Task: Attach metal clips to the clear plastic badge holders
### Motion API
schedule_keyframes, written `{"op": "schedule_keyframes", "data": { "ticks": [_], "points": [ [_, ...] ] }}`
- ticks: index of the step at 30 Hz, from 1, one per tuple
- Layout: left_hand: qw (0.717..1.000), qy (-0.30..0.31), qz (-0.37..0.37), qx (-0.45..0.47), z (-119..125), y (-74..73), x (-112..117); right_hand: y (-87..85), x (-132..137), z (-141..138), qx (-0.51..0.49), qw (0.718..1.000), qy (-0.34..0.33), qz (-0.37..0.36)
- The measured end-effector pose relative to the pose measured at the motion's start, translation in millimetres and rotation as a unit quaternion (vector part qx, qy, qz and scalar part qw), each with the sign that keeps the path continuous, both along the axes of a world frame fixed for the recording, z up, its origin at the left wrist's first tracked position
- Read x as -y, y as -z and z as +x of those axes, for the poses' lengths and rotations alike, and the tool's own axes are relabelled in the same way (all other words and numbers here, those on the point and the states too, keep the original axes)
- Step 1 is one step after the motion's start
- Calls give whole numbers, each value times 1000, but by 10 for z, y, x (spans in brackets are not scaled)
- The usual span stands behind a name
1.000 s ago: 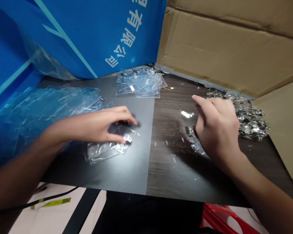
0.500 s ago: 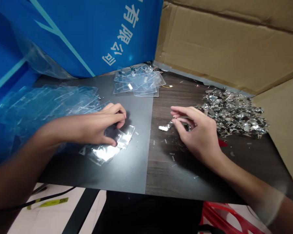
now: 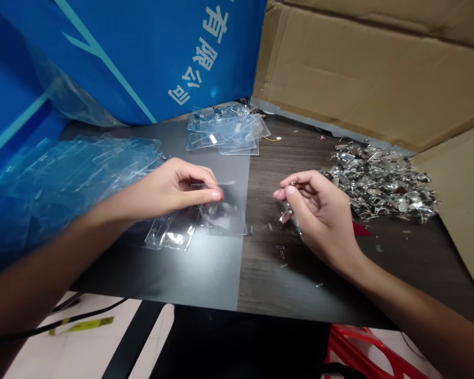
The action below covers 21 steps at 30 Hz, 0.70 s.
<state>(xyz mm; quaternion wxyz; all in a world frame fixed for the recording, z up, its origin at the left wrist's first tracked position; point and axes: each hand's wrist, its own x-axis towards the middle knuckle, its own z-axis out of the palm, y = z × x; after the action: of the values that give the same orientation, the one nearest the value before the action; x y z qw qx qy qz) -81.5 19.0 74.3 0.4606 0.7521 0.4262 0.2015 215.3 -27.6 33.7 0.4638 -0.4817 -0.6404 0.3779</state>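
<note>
My left hand (image 3: 181, 187) is pinching the top edge of a clear plastic badge holder (image 3: 223, 213) that lies flat on the black sheet. A second clear holder (image 3: 173, 234) lies just below my wrist and partly under the first. My right hand (image 3: 318, 213) is shut on a small metal clip (image 3: 286, 216), with its end showing below my fingers. Most of the clip is hidden by them. Close to that hand's right side is a heap of shiny metal clips (image 3: 383, 181).
The table (image 3: 205, 284) is half black sheet, half dark wood grain. Stacked clear holders (image 3: 223, 131) lie at the back, with a larger pile (image 3: 79, 173) at left. Small clear bits are scattered. Blue printed plastic and cardboard sheets rise behind.
My left hand has moved right and separated one holder from the other. My right hand has closed in slightly, and the metal clip now sits further right, under its fingers.
</note>
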Motion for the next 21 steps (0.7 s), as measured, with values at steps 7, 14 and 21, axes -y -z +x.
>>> {"op": "schedule_keyframes", "data": {
  "ticks": [7, 14, 21],
  "points": [
    [978, -30, -147, 141, 316, 252, 220, 61, 59, -5, -6, 983, -138, -124],
    [960, 24, -81, 266, 361, 277, 330, -38, 90, -74, 70, 966, -204, -145],
    [951, -24, -104, 290, 378, 361, 353, -50, 107, -106, 27, 953, -247, -175]
  ]
}}
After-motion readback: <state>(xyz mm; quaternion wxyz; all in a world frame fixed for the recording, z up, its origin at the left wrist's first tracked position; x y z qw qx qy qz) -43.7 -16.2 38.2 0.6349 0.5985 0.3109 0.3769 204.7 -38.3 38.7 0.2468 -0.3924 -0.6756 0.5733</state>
